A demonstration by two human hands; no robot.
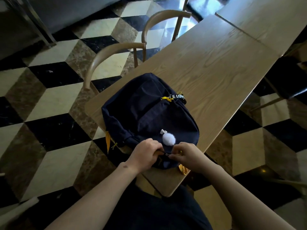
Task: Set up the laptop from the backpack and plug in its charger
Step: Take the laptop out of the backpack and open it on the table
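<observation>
A dark navy backpack [149, 113] lies flat on the near end of a long wooden table [216, 63]. It has yellow zipper pulls and a white pom-pom charm [168, 138] close to its near edge. My left hand [146, 155] grips the backpack's near edge. My right hand [187, 155] pinches a zipper pull on that same edge, right next to the left hand. No laptop or charger is visible.
Two curved wooden chairs [116, 52] stand along the table's left side. A second table [265, 19] adjoins at the far right. A dark chair seat [289, 80] sits to the right. The floor is a checkered tile pattern.
</observation>
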